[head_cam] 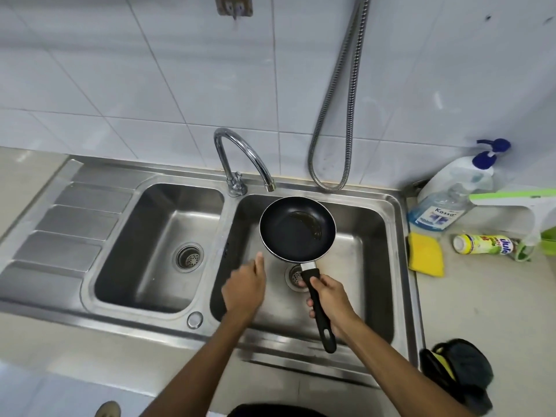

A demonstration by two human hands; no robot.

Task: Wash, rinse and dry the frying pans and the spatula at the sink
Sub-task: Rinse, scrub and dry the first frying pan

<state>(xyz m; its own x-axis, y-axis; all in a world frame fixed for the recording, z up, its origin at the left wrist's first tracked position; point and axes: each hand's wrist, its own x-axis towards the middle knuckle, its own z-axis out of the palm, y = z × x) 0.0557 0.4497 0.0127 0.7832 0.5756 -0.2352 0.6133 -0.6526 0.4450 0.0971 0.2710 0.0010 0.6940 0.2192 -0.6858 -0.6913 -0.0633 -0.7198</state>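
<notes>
right basin drain half hidden behind pan handle; left hand fingers mostly out of sight below its back; hose and wall bracket cut by top edge; green-white tool cut by right edge; lying bottle label unreadable

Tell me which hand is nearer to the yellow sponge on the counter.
Right. The right hand grips the frying pan by its handle, left of the yellow sponge. The left hand hovers farther left, beyond the handle, over the same basin.

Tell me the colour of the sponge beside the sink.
The sponge is yellow; head view.
</notes>
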